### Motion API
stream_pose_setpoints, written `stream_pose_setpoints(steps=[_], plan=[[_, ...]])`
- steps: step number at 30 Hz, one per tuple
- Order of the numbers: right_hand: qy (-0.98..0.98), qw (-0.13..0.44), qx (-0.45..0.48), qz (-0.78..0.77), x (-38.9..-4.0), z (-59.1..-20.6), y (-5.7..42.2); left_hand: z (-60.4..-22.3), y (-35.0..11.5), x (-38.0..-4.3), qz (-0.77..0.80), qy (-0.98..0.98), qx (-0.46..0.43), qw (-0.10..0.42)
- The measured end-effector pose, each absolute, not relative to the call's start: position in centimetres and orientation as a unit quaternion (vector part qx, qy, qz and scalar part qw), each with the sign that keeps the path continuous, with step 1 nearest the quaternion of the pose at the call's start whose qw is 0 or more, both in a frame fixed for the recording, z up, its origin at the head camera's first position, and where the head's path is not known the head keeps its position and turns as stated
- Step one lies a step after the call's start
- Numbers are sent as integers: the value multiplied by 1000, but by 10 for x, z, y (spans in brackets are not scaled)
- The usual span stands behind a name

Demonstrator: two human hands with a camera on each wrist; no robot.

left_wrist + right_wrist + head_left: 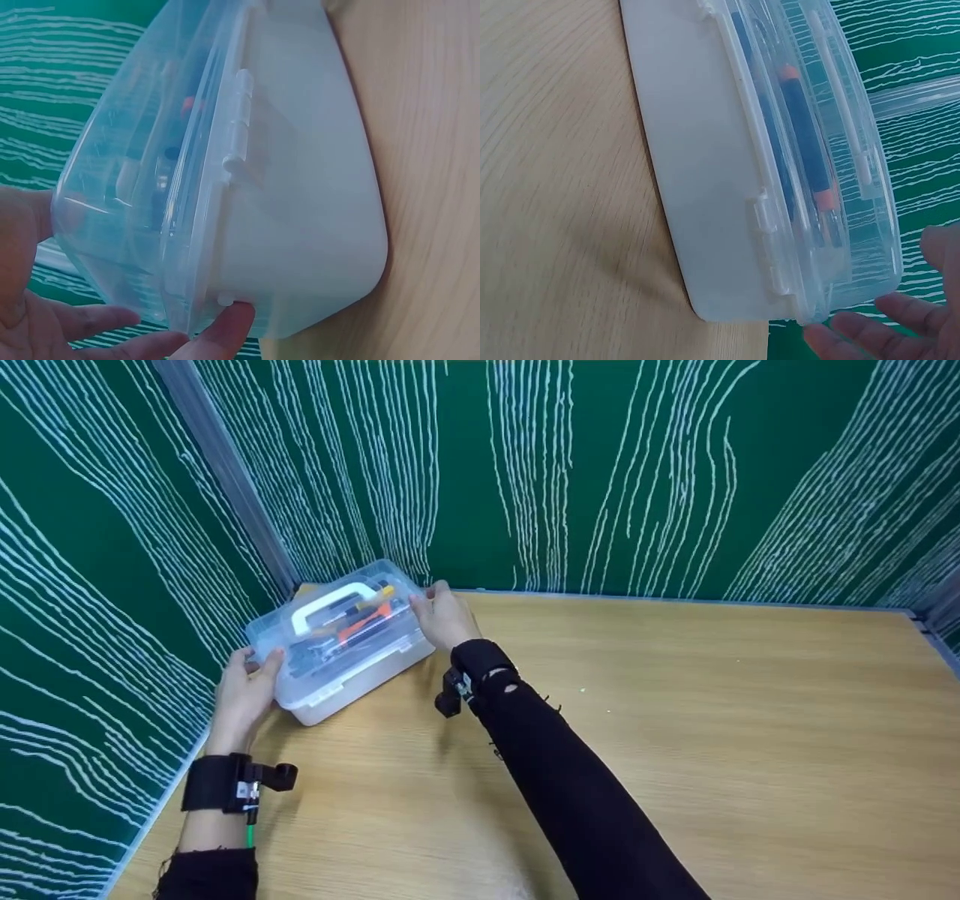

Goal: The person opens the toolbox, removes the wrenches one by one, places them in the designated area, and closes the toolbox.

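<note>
A plastic toolbox [360, 682] with a clear lid [112, 172] and white base sits on the table in the back left corner. Its white carrying handle [330, 604] lies on top. Through the lid show an orange tool [366, 622], a yellow one, and a blue-and-orange handle [804, 135]. My left hand [244, 694] grips the box's left end, thumb against the lid and fingertips on the end wall. At the right end is my right hand [448, 619], its fingers loosely extended beside the lid corner; in the right wrist view the thumb stands apart from the lid.
Green panels [465, 472] with white wavy lines rise behind and to the left, meeting at a grey corner post [225, 472]. The wooden table [675, 720] stretches to the right, with a few tiny specks on it.
</note>
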State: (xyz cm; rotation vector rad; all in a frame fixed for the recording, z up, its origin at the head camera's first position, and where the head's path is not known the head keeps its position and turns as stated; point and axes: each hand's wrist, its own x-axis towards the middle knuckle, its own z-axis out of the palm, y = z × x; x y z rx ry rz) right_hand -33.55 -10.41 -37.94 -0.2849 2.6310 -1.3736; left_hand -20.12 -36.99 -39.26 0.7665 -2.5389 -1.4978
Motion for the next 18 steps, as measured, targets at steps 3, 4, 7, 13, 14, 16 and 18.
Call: stream_pose_setpoints(steps=[3,4,7,13,14,16,18], plan=[[879,70,-97,-462,-336,-381,-103,-393,-368,-200,-497,-828,255,47],[880,67,-97,-461,-337,-381,-101,-394,-366,-199,-501,-826,254,46],[879,71,-86,-463,-338,-383,-97,-396,-362,-197,-509,-823,249,45],[877,88,-73,-466,-338,-385,-92,-396,-355,-194,-523,-813,255,38],[877,88,-76,-467,-338,-385,-90,-396,-354,-194,-524,-811,256,38],[877,87,-81,-465,-337,-385,-87,-397,-353,-194,-526,-811,254,40],[878,88,-82,-463,-338,-385,-84,-397,-351,-195,-527,-811,251,45]])
